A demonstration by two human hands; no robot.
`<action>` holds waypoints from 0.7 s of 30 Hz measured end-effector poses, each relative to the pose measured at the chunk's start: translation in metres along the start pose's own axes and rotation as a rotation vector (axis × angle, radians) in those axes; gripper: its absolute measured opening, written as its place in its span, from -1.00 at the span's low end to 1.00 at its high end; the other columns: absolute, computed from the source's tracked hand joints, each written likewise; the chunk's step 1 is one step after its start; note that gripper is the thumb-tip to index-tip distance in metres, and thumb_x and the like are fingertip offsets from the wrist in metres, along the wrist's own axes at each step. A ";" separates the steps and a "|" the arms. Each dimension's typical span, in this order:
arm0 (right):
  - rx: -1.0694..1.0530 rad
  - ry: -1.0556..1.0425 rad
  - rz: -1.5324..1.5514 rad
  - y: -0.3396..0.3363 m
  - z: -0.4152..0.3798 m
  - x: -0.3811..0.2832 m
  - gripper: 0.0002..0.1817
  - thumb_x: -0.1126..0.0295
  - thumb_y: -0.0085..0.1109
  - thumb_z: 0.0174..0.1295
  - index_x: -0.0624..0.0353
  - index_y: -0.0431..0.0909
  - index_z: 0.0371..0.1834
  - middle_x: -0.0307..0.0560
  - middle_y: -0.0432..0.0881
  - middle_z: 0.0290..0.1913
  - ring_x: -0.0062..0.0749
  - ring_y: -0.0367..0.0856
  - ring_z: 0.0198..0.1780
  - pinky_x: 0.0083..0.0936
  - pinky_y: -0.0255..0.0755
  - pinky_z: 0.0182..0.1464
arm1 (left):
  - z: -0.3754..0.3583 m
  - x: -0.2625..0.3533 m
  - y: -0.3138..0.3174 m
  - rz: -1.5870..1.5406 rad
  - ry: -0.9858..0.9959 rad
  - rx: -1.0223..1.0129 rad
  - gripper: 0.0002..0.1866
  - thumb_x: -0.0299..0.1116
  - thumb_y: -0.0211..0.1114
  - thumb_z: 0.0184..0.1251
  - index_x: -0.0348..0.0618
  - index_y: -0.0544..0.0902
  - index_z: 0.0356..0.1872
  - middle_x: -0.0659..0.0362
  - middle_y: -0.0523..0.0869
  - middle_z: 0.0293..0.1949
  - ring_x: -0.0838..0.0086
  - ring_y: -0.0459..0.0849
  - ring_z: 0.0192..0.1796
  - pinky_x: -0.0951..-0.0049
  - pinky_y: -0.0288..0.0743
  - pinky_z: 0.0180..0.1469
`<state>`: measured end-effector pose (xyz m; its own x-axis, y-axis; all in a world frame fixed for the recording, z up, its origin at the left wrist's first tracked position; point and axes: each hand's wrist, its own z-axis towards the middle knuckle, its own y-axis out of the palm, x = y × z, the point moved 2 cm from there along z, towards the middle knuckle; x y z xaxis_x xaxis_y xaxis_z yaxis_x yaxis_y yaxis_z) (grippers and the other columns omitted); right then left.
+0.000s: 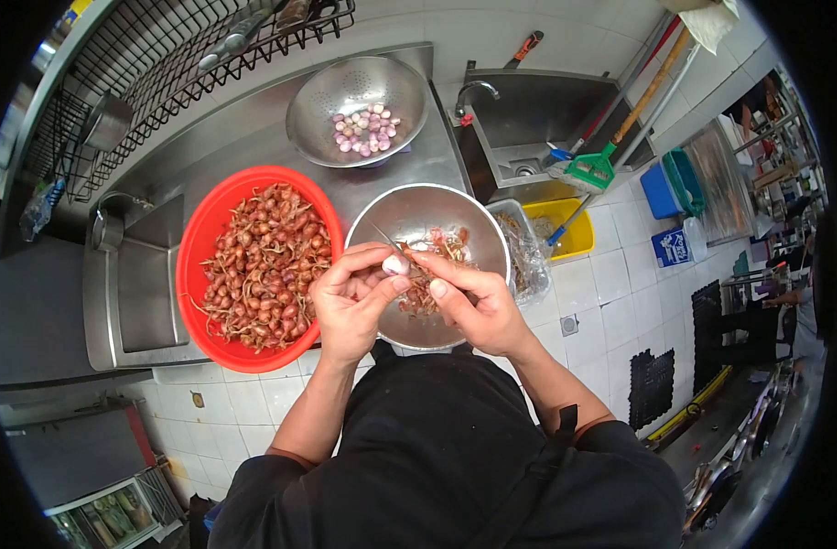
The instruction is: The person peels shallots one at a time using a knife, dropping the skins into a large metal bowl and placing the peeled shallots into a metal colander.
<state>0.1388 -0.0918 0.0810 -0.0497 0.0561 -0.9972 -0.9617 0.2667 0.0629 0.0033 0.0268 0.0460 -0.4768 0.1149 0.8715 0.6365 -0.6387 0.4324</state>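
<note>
a half-peeled shallot (396,264) sits pinched in my left hand (350,302) above the steel bowl (478,220), so skins drop in; my right hand (478,306) closes around a thin knife (386,240). unpeeled shallots fill the red basin (199,240) left of the bowl; peeled ones sit in the colander (319,105) beyond.

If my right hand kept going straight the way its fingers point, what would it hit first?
The right hand points toward the left hand, so it would likely meet the peeled shallot held between them first, then that hand's fingers; depth is hard to judge.
</note>
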 end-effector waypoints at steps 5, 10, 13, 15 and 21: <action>-0.013 -0.008 0.126 0.010 -0.001 -0.004 -0.59 0.51 -0.03 0.46 0.40 0.42 0.33 0.01 0.57 0.26 -0.39 0.47 0.32 -0.47 0.29 0.35 | -0.002 0.004 0.003 -0.076 -0.058 0.034 -0.62 -0.79 0.34 0.18 -0.40 0.56 0.03 0.03 0.60 0.04 0.40 0.67 0.08 0.41 0.62 0.13; 0.037 -0.205 -0.032 0.015 -0.004 0.015 -0.58 0.53 0.00 0.44 0.42 0.41 0.33 0.08 0.52 0.31 -0.35 0.43 0.36 -0.45 0.22 0.41 | -0.006 0.000 0.003 -0.080 -0.005 0.047 -0.64 -0.79 0.31 0.19 -0.37 0.53 0.02 0.01 0.60 0.06 0.39 0.66 0.08 0.40 0.62 0.12; 0.038 -0.213 -0.084 0.014 -0.003 0.016 -0.58 0.51 0.00 0.44 0.41 0.41 0.33 0.10 0.54 0.30 -0.33 0.47 0.34 -0.45 0.27 0.39 | -0.010 -0.002 0.004 -0.123 -0.025 0.062 -0.64 -0.78 0.31 0.20 -0.36 0.53 0.02 0.00 0.61 0.06 0.40 0.67 0.08 0.40 0.61 0.14; 0.049 -0.123 0.011 0.014 -0.004 0.014 -0.58 0.50 0.00 0.45 0.40 0.41 0.34 0.10 0.56 0.27 -0.33 0.50 0.30 -0.46 0.30 0.36 | -0.010 -0.006 0.000 -0.175 -0.059 0.052 -0.66 -0.75 0.29 0.24 -0.36 0.53 0.04 -0.01 0.62 0.07 0.39 0.67 0.08 0.40 0.60 0.15; 0.153 0.343 0.204 0.004 -0.008 0.022 -0.59 0.47 -0.02 0.47 0.30 0.43 0.35 0.05 0.58 0.24 -0.41 0.56 0.21 -0.55 0.37 0.26 | -0.008 -0.008 0.002 -0.426 -0.203 0.003 -0.65 -0.62 0.23 0.38 -0.35 0.50 0.17 -0.04 0.64 0.12 0.33 0.68 0.10 0.40 0.58 0.18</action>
<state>0.1318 -0.0976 0.0589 -0.3467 -0.1941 -0.9177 -0.8732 0.4240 0.2402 0.0033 0.0184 0.0380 -0.5679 0.5128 0.6438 0.4117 -0.5003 0.7617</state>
